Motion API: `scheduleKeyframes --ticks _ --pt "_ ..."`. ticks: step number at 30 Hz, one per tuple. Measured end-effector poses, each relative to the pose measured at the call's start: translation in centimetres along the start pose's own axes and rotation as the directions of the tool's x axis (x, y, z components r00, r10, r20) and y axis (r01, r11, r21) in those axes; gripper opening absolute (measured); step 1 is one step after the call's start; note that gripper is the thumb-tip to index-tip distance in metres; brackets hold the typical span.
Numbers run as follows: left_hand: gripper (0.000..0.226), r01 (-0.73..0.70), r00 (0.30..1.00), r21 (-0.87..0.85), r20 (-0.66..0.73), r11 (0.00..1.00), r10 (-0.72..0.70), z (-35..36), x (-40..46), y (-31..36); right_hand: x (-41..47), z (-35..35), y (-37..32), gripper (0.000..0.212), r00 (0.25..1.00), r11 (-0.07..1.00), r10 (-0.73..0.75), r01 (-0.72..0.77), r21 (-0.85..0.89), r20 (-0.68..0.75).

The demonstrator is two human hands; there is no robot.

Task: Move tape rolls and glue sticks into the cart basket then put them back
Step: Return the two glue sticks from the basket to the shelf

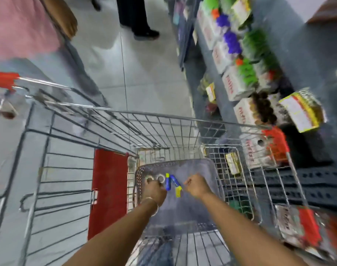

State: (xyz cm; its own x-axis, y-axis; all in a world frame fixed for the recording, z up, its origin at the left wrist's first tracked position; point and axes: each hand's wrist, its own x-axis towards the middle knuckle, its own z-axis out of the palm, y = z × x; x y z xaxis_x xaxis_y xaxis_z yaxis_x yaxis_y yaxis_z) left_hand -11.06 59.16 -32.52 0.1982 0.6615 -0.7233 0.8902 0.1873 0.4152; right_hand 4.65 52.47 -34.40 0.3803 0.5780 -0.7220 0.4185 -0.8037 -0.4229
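Both my arms reach down into the wire cart basket [163, 120], over its grey perforated floor tray [198, 169]. My left hand [154, 189] is curled around clear tape rolls [161, 178] at its fingertips. Two blue and yellow glue sticks lie between the hands: one [167, 182] touches my left hand, the other [176, 186] lies just left of my right hand [197, 186]. My right hand's fingers are bent with nothing visible in them. The frame is blurred, so the exact grip on the tape is unclear.
A shelf [211, 60] on the right carries white boxes [234, 85] and green and purple items. The cart's red child-seat flap [108, 191] is on the left. A second cart with a red handle [4, 79] stands far left. People stand up the aisle [137, 16].
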Motion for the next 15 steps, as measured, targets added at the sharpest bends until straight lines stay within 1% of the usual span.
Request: scheduleKeyframes --ticks 2,4,7,10,13,15 --pt "0.019 -0.011 1.000 0.019 -0.006 1.000 0.011 1.2 1.7 0.3 1.3 1.3 0.3 0.017 0.999 0.999 0.023 -0.024 -0.030 -0.042" --pt "0.019 -0.001 1.000 0.027 -0.020 1.000 0.001 2.3 3.0 0.5 2.0 2.5 -0.1 0.019 0.997 0.996 0.003 -0.010 -0.085 -0.082" --pt "0.017 0.011 1.000 0.009 0.006 1.000 -0.011 3.9 4.5 0.9 3.0 4.2 -0.4 0.014 0.995 0.992 0.000 -0.012 -0.128 -0.098" --pt "0.019 -0.014 1.000 0.051 0.028 0.999 0.012 4.3 5.7 1.1 3.3 4.8 -0.6 0.012 0.994 0.993 0.003 -0.015 -0.116 -0.107" --pt "0.015 -0.014 1.000 0.054 0.012 0.998 0.014 4.5 6.5 0.7 3.1 4.6 -0.8 0.015 0.994 0.992 0.012 -0.026 -0.123 -0.111" --pt "0.013 -0.022 1.000 0.063 0.004 0.998 0.021 4.2 6.1 0.7 2.5 3.7 -0.9 0.011 0.991 0.998 0.008 -0.017 -0.066 -0.137"
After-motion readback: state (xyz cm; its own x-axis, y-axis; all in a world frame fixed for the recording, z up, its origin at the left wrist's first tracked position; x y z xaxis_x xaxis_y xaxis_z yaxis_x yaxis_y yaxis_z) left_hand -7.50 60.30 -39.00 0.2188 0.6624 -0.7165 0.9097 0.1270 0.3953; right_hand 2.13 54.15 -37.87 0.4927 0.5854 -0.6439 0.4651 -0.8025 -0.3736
